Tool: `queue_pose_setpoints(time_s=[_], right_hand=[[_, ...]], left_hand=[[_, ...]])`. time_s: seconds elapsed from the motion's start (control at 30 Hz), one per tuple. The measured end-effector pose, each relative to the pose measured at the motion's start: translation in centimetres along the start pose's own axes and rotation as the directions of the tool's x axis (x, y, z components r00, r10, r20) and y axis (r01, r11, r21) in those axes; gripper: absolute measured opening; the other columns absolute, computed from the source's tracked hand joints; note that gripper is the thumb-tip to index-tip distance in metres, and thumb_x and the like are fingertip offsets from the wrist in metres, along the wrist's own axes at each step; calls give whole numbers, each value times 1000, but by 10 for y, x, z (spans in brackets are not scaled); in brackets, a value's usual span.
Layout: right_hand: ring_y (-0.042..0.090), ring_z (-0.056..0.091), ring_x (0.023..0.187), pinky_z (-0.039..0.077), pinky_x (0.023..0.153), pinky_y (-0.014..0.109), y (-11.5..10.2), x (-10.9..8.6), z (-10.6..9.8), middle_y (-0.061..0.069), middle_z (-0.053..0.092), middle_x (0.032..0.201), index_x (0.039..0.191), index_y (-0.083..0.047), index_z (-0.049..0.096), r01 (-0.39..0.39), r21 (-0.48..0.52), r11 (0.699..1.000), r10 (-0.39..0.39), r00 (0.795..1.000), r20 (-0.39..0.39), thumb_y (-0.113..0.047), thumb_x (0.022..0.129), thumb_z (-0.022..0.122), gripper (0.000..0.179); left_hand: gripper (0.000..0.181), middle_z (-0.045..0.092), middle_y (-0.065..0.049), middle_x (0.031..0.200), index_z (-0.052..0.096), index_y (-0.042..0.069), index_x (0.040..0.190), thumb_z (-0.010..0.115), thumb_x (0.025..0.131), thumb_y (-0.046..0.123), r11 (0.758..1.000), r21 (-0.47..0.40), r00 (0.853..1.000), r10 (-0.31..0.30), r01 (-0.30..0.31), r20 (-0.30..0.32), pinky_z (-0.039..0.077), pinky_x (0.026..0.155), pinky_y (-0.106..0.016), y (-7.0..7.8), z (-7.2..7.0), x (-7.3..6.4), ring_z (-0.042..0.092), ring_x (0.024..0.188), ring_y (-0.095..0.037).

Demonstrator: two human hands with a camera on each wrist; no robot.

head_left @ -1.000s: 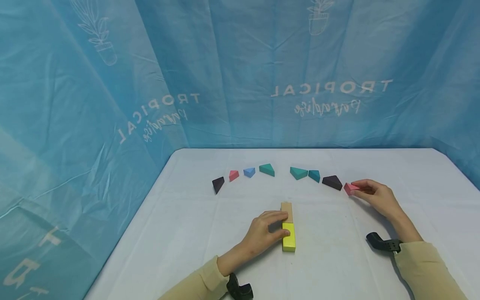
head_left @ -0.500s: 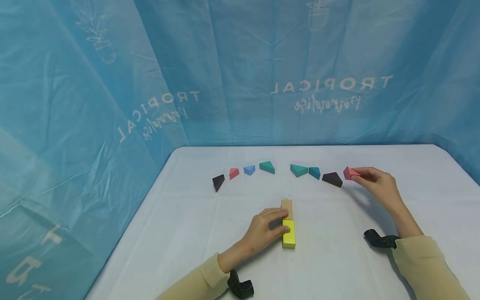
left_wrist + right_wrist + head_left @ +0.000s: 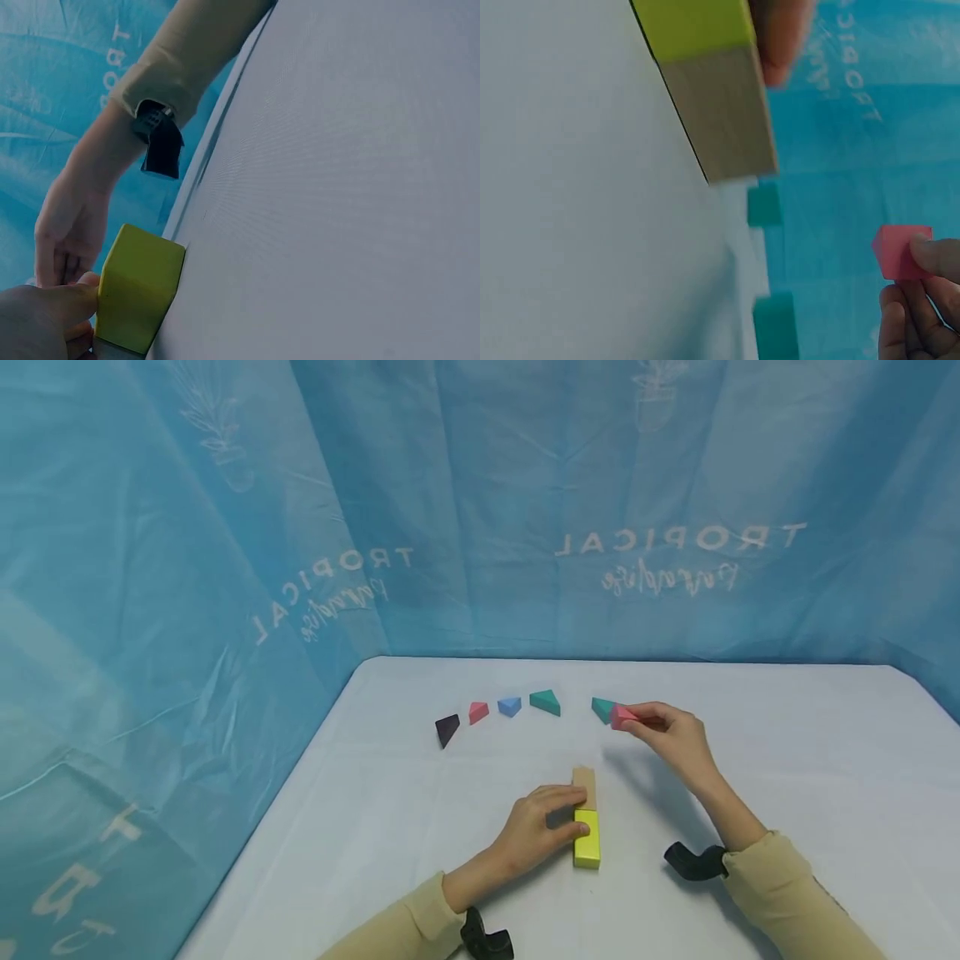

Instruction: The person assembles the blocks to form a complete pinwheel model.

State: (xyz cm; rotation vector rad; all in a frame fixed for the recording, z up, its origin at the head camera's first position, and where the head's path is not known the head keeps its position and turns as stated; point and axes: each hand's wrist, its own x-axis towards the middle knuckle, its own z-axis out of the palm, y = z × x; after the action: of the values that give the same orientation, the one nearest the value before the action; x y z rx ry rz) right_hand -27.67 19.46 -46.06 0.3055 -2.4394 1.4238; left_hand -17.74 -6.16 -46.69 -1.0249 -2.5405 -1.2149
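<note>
My left hand [image 3: 528, 831] rests against a row of two blocks on the white table. Its fingertips touch the plain wooden block [image 3: 587, 777], and its thumb touches the yellow block [image 3: 587, 853]. The left wrist view shows the thumb along the side of the yellow block [image 3: 141, 289]. Held above the table, a red block [image 3: 620, 717] with slanted faces is pinched between thumb and fingers of my right hand [image 3: 675, 743]. The right wrist view shows this red block [image 3: 901, 251] as well. A green triangular block [image 3: 602, 708] is partly covered by it; anything behind the right hand is hidden.
An arc of small blocks lies toward the back: black [image 3: 447, 729], red [image 3: 477, 712], blue [image 3: 509, 706] and green [image 3: 545, 702]. Blue cloth [image 3: 480, 527] hangs behind and left of the table [image 3: 360, 835].
My right hand has lifted the red block from the right end of the arc and carried it left, toward the row. The left hand stays on the two blocks.
</note>
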Motion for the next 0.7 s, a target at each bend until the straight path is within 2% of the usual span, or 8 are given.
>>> queue_pose_setpoints(time_s=[0.03,0.13,0.17,0.3,0.4,0.53,0.7], right_hand=[[14,62,86,51,70,18,-9,-2,5,2,67,102,111,-15,68,4,-4,1000,-4,1000,30,-39,86,69,35],[23,62,88,53,72,24,-53,-13,14,13,67,102,110,-2,67,-34,6,999,33,993,117,-23,86,71,32],[22,62,87,52,70,21,-53,-14,19,12,67,101,109,-2,67,-19,1,1000,19,992,123,-22,86,71,30],[22,62,86,53,73,28,-52,-16,36,11,66,99,106,-3,68,-24,-7,1000,25,988,150,-18,86,72,25],[22,63,85,54,74,32,-46,-17,45,9,67,97,103,-4,69,-41,-7,999,41,985,165,-15,85,72,22],[19,63,83,54,73,32,-35,-20,53,7,68,94,101,-4,69,-22,-25,999,27,978,205,-14,85,72,19],[18,63,82,53,72,32,-28,-22,55,7,68,94,103,-3,69,13,-38,999,-4,974,229,-15,86,71,21]], left_hand=[[45,61,0,125,63,5,122,72,84,27,1000,-1,1000,-1,1,-1,40,100,-29,0,0,0,50,119,-11],[45,60,0,125,63,5,123,72,85,27,1000,8,1000,2,-2,0,40,99,-28,0,0,0,50,119,-11],[45,60,1,125,63,5,123,72,85,27,1000,15,1000,4,-4,-2,40,99,-28,0,0,0,50,119,-10],[45,60,1,126,62,6,123,70,86,29,999,48,1000,26,-26,-7,41,98,-28,-2,1,0,50,119,-10],[45,59,1,126,62,6,123,70,86,29,999,35,1000,21,-21,-5,41,99,-28,-2,1,0,50,120,-10],[45,60,1,126,63,6,123,71,85,28,1000,9,1000,8,-8,-2,40,99,-28,-2,1,0,49,120,-10],[43,60,0,125,63,5,123,71,86,27,1000,24,1000,20,-19,-8,41,99,-28,-2,1,-1,50,119,-10]])
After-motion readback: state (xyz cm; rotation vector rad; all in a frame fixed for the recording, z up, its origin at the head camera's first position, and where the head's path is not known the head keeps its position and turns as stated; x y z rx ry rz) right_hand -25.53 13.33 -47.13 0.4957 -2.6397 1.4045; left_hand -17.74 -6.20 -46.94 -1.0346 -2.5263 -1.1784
